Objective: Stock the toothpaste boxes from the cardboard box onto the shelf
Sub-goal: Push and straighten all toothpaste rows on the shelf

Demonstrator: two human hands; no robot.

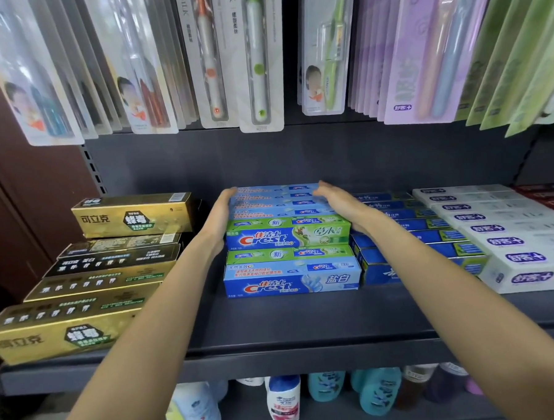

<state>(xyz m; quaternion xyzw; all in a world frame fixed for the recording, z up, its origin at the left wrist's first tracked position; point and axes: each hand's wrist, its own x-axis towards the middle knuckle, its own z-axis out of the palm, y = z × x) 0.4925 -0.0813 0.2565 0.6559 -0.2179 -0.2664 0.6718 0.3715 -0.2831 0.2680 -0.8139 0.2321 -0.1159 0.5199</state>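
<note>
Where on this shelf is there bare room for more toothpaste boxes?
Bare shelf lies in front of the Crest boxes, up to the front lip. Crowded elsewhere: gold boxes left, dark blue boxes and white boxes right. Left hand and right hand flank the rear Crest stack.

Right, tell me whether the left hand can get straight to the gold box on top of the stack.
Probably yes: the left hand presses the Crest stack's left side, right beside the gold box, with nothing between them.

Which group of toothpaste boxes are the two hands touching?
The blue and green Crest stack in the middle: left hand and right hand press its sides. Gold boxes and white boxes stand untouched.
</note>
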